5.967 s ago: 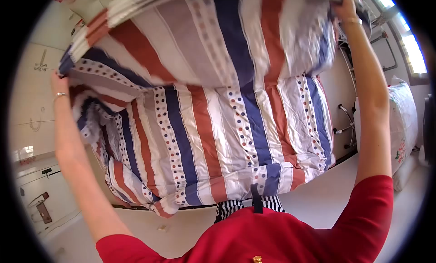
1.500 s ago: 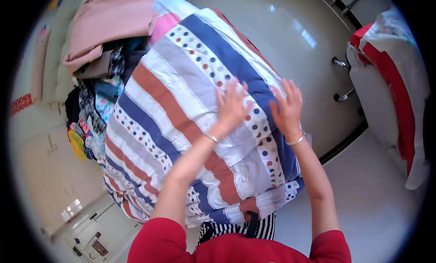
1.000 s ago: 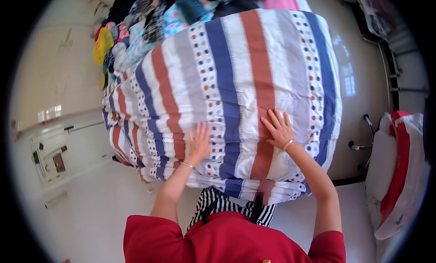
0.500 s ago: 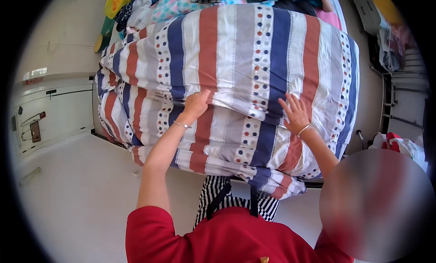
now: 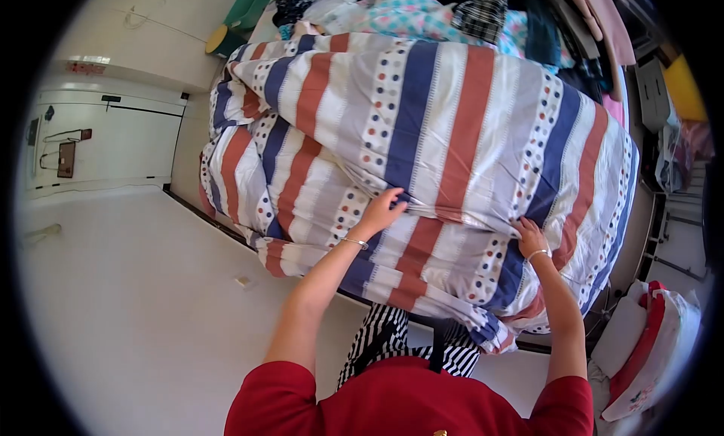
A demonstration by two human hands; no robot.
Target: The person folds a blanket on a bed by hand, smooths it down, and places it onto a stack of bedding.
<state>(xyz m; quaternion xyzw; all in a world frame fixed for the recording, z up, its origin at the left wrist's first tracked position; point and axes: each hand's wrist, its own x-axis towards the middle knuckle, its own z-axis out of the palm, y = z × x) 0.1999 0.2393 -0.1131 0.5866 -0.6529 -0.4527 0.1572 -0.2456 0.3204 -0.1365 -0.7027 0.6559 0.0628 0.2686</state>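
while both hands work at its near part, the striped quilt (image 5: 452, 119) lies over a bed (image 5: 219, 226) in front of the person, a fold running crosswise with a lower layer showing below. left hand (image 5: 381, 212): at the fold, fingers half curled, thumb parted; cannot tell if cloth is held. right hand (image 5: 530, 238): farther along the same fold, fingers bent over it; pinch or mere touch, cannot tell.

containers: green container (image 5: 247, 10) at upper left, near the quilt's far corner, inside not seen. grey drawer unit (image 5: 654, 95) at right, drawers closed. clear plastic bags (image 5: 670, 165) near it, contents too blurred to sort. lower right, a bundle (image 5: 648, 353) of white and red, partly covered by flower-printed plastic. loose clothes (image 5: 483, 18) heaped beyond the quilt, plaid and blue-pink prints among them; pink garment (image 5: 599, 14) at the heap's right end.

against half a second ago: right hand, then spread flat on the quilt, now sits at the fold with fingers bent; left hand, then closed on the folded edge, shows a looser shape. view has turned; pink garment now in frame, the bundle seen more fully.

writing: red strip (image 5: 87, 67) at left carries marks, too small to read.
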